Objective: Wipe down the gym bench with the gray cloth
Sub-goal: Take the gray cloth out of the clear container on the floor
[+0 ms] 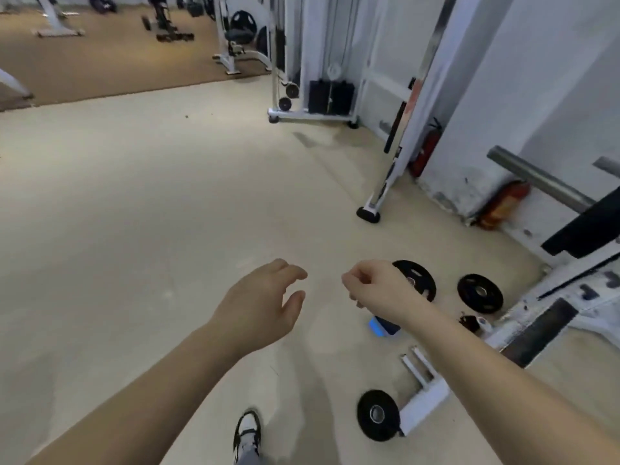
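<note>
My left hand [265, 300] hovers over the beige floor with its fingers apart and nothing in it. My right hand [379, 286] is held beside it, fingers curled in loosely, and it holds nothing that I can see. No gray cloth shows in this view. At the right edge part of a black padded bench [585, 234] on a white frame comes into view, with a steel bar [536, 177] above it.
Black weight plates [479, 293] [377, 414] lie on the floor at the right, with a white bracket [424, 402] and a blue object [382, 327]. A white cable machine [315, 95] stands at the back. A red extinguisher [426, 152] stands by the wall. My shoe [247, 431] is below.
</note>
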Demonstrator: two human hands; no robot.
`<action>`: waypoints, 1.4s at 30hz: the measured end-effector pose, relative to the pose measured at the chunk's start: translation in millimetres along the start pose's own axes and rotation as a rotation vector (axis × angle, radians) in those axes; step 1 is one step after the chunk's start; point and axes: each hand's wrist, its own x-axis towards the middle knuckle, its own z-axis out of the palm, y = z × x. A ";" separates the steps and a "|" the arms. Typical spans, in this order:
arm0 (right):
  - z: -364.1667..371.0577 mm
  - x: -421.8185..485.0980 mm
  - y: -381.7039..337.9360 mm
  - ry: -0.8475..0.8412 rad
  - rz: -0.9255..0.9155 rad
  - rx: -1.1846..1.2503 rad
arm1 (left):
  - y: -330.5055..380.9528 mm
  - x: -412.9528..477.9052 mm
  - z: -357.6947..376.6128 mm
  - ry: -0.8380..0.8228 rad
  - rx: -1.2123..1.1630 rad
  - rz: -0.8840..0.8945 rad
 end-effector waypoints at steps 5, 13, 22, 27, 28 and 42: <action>-38.0 55.8 50.8 0.178 0.269 0.214 | -18.8 107.3 44.5 -0.196 -0.029 0.050; -106.2 101.1 153.0 0.388 0.533 0.460 | 43.9 244.1 162.6 -0.520 -0.121 0.256; -117.4 204.1 293.0 0.343 0.740 0.605 | 68.9 356.0 304.6 -0.773 -0.007 0.251; -86.0 277.7 367.6 0.308 0.851 0.668 | 43.9 421.3 410.0 -0.845 -0.010 0.198; -73.6 296.4 389.6 0.303 0.868 0.665 | 33.4 432.8 440.4 -0.863 -0.005 0.182; 175.6 550.7 749.8 0.465 1.241 0.920 | -133.8 484.6 880.8 -0.983 0.149 0.193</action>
